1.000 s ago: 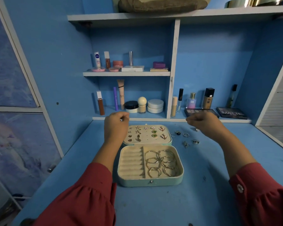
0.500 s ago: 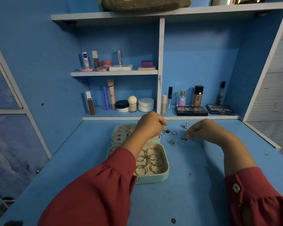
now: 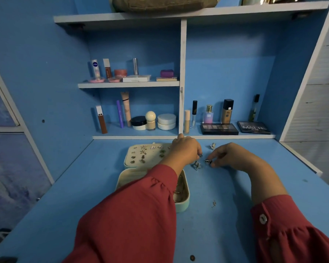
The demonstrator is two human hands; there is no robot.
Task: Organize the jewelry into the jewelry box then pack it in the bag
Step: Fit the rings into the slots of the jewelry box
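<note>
My left hand [image 3: 186, 150] has crossed over the open jewelry box [image 3: 182, 203] since a second ago, when it hovered above the lid's left edge; its fingertips are now pinched on a small dark ring [image 3: 200, 155] at about one o'clock from the box. My right hand [image 3: 230, 156] has dropped from the air to the desk [image 3: 226, 215] and is closed on a silver ring [image 3: 207, 161] just beside the left one. I read this as a switch from earrings to rings, both hands picking at once.

Outward from the fingers, a knotted silver piece [image 3: 197, 165] lies loose at six o'clock of the left fingertips, and a crown-like silver ring [image 3: 213, 145] sits alone toward twelve o'clock of the right hand. The box's lid panel [image 3: 135, 154] is a pale, soft-looking pad studded with small metal earrings [image 3: 143, 151] in rows, some with green stones. My red sleeve [image 3: 141, 205] covers most of the tray, so I cannot see the ring slots; only a glimpse of thin gold hoops [image 3: 179, 188] shows at its right side.

The shell looks smooth, mint and round-cornered. The rings are tiny, hard and shiny, likely to slip on the painted desk. A brown fabric bag [image 3: 163, 4] sits on the top shelf at twelve o'clock; packing is still far off.
</note>
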